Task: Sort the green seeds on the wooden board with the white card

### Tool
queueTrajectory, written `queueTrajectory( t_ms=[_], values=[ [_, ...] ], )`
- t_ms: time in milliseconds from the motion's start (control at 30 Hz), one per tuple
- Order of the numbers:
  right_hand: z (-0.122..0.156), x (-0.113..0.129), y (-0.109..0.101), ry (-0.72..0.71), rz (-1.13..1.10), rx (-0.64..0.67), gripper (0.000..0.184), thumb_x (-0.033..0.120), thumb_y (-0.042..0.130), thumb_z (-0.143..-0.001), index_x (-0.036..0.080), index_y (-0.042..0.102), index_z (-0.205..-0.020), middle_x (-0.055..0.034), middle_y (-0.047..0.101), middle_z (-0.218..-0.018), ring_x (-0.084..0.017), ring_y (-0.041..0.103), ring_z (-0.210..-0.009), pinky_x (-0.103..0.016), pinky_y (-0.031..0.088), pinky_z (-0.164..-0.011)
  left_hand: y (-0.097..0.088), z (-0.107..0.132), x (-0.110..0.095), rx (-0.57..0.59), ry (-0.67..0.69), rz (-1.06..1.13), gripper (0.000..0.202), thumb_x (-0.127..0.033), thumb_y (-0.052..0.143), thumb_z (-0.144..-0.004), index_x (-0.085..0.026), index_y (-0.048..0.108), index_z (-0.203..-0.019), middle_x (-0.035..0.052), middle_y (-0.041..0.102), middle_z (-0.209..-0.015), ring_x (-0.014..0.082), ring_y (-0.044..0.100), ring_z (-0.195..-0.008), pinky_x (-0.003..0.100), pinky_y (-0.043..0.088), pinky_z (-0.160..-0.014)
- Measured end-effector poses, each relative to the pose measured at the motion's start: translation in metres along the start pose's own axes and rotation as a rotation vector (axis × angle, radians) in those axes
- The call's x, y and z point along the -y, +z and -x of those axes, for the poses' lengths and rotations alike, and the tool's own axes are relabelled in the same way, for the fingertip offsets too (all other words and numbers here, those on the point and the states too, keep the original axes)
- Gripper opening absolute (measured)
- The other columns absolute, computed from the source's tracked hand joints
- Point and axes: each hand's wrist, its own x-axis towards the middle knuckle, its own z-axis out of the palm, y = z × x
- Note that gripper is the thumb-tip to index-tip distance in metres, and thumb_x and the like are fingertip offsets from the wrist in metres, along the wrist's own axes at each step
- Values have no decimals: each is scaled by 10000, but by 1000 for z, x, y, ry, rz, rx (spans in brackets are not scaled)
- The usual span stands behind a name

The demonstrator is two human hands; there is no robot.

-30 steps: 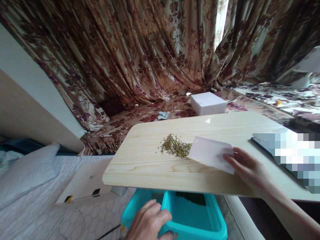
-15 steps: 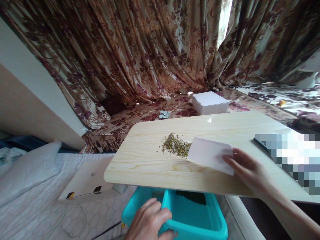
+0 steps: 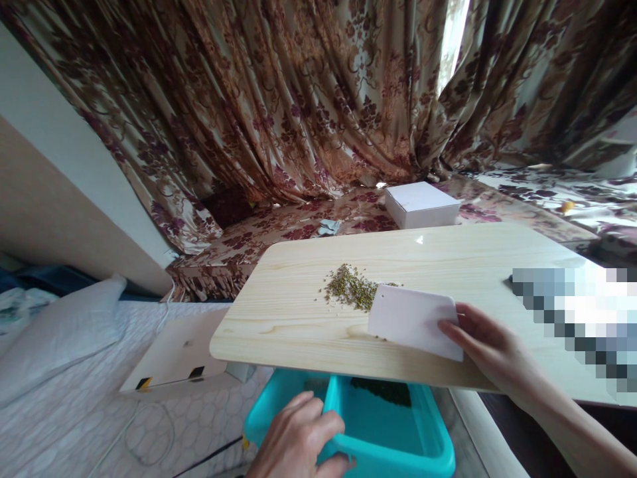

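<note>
My right hand (image 3: 490, 342) grips a flat white card (image 3: 413, 322) by its right end. The card's left edge meets a loose pile of green beans (image 3: 348, 287), which look like mung beans, on the wood-patterned tabletop (image 3: 293, 332). A few beans lie scattered around the pile. Below the table's near edge sits a turquoise divided basin (image 3: 398, 450); dark green beans (image 3: 383, 392) lie at the far end of its right compartment. My left hand (image 3: 303, 435) is closed on the basin's near rim by the divider, its fingertips partly hidden.
A white box (image 3: 423, 204) stands behind the table on the flowered ledge, near a small pale cloth (image 3: 329, 227). At left a flat cream box (image 3: 174, 352) and a pillow (image 3: 64, 332) rest on the bed. Something blurred out lies on the table's right side.
The white card, held in my right hand, has shifted slightly toward me and left, and a few beans show behind its far edge. My left hand stays at the basin.
</note>
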Motion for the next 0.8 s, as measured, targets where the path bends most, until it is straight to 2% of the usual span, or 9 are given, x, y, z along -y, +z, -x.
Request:
queueTrajectory(
  t_ms=[133,233,267,333,433,467,533,667,800],
  values=[
    [13,5,-2,26,-18,125,434,565,761,-598,209,698,-839,-66,740,-760,-232,691,-724,-285,577,-601,2,1,2,-32,23,28,202,-255,779,-772,-236,622,-898,-23,578,-816,200,606,-898,339,429,-977],
    [23,19,-6,84,6,270,410,546,764,-608,202,719,-826,-74,750,-773,-231,695,-711,-273,579,-575,1,-2,0,-7,22,-12,209,-227,797,-744,-213,627,-866,-18,577,-792,199,611,-857,350,450,-949],
    [24,23,-8,102,13,274,408,545,771,-596,204,725,-816,-80,757,-788,-237,699,-716,-277,583,-579,1,-3,-1,3,25,-30,208,-220,800,-737,-208,629,-854,-18,577,-782,199,611,-840,348,463,-928],
    [23,29,-14,119,-11,146,405,530,810,-522,219,728,-767,-78,768,-786,-245,704,-711,-282,586,-590,-1,-4,-1,5,38,-59,210,-221,803,-731,-211,630,-849,-21,579,-777,197,610,-823,338,480,-896],
    [10,33,-22,128,-65,-175,396,442,861,-403,249,722,-719,-54,774,-764,-238,705,-696,-281,582,-624,1,-5,1,-21,80,-74,211,-249,801,-737,-225,626,-853,-26,574,-773,197,605,-813,322,488,-867],
    [5,33,-24,122,-71,-237,385,412,860,-401,254,723,-723,-49,775,-764,-240,707,-701,-289,581,-638,2,-5,3,-36,91,-72,205,-258,796,-741,-232,624,-848,-28,568,-766,196,601,-804,310,492,-846],
    [-3,32,-25,103,-70,-270,354,379,841,-439,256,724,-750,-46,774,-769,-250,712,-725,-309,581,-662,8,-4,6,-77,106,-62,200,-258,788,-738,-244,616,-840,-36,549,-745,186,586,-769,295,489,-827],
    [-9,29,-22,108,-64,-245,310,366,807,-499,258,702,-770,-46,773,-805,-254,710,-785,-303,570,-682,24,-3,11,-163,94,-37,256,-208,796,-673,-243,596,-829,-49,518,-723,173,567,-730,319,462,-887],
    [-8,28,-19,125,-29,-224,289,385,776,-540,249,693,-781,-52,770,-804,-250,702,-768,-284,554,-619,36,-4,12,-190,67,-20,325,-157,822,-590,-243,584,-793,-61,497,-710,170,565,-724,329,455,-906]
  ],
)
